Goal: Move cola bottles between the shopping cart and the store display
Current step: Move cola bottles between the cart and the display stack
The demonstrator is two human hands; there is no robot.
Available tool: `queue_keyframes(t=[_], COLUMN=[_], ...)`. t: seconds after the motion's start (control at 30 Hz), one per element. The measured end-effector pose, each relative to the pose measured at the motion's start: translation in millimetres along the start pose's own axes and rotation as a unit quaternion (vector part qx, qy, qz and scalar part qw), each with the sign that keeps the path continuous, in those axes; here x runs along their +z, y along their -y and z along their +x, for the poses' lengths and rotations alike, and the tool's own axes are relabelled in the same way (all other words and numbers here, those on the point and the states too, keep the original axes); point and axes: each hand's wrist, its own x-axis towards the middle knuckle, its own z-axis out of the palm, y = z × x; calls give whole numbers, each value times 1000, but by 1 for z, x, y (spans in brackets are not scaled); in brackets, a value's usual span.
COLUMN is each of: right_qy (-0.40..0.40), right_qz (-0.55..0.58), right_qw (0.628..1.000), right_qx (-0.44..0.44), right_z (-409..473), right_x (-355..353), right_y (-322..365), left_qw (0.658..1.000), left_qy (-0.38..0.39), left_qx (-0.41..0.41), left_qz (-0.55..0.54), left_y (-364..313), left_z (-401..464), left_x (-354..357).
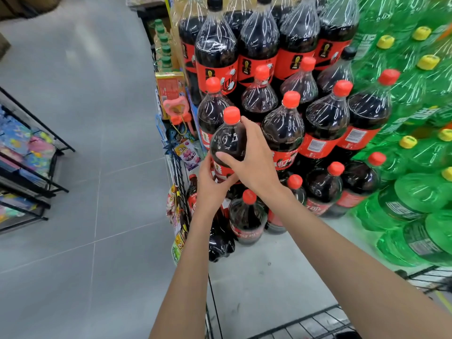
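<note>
both hands are on 1 cola bottle [228, 140] with a red cap, held upright at the left front corner of the store display [288, 113]. the right hand [254, 162] is wrapped over the bottle's shoulder, fingers curled round the far side and thumb laid across the dark front. the left hand [210, 184] grips lower down, at the red label, fingers curled under and partly hidden behind the right wrist.

the held bottle stands in front of the stacked, film-wrapped cola packs, touching or just off them; i cannot tell which. whether it is coming out of the display or going in cannot be read from this view either.

the shopping cart [315, 324] shows only as black wire along the bottom edge and at the right edge, and no bottle is visible in the part that shows. loose red-capped bottles [248, 216] stand on the floor at the foot of the display, just below the hands, and 1 dark bottle lies on its side beside them. green soda bottles [415, 148] fill the right side.

as a judgement: the task is mid-transfer with 1 bottle in hand, nothing visibly in the cart, and many bottles left on the display, so most of the work seems to remain.
</note>
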Motion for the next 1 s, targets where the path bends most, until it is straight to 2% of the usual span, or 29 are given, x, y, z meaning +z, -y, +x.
queue_keyframes(t=[0.13, 0.27, 0.33, 0.4, 0.47, 0.67, 0.9, 1.0], right_qy=[-48, -105, -97, -55, -35, -77, -129, -150], right_qz=[22, 88, 131, 173, 202, 340, 356, 355], right_qw=[999, 990, 986, 982, 975, 920, 899, 891], right_qx=[0, 16, 28, 60, 88, 177, 219, 241], right_z=[-15, -41, -55, -68, -81, -127, -205, -239], right_x=[-10, -17, -22, -33, -51, -121, -228, -284], right_y=[-6, -10, -14, -22, -33, -75, -136, -168], left_qw=[996, 961, 947, 946, 947, 951, 971, 978], left_qy=[-37, -187, -233, -244, -242, -207, -116, -52], left_qx=[-61, -146, -150, -136, -130, -152, -149, -152], left_qz=[-44, -143, -163, -162, -169, -174, -146, -137], left_y=[-6, -23, -32, -41, -50, -75, -102, -109], left_z=[-11, -32, -44, -58, -72, -113, -179, -221], left_x=[0, 6, 12, 21, 32, 90, 218, 287])
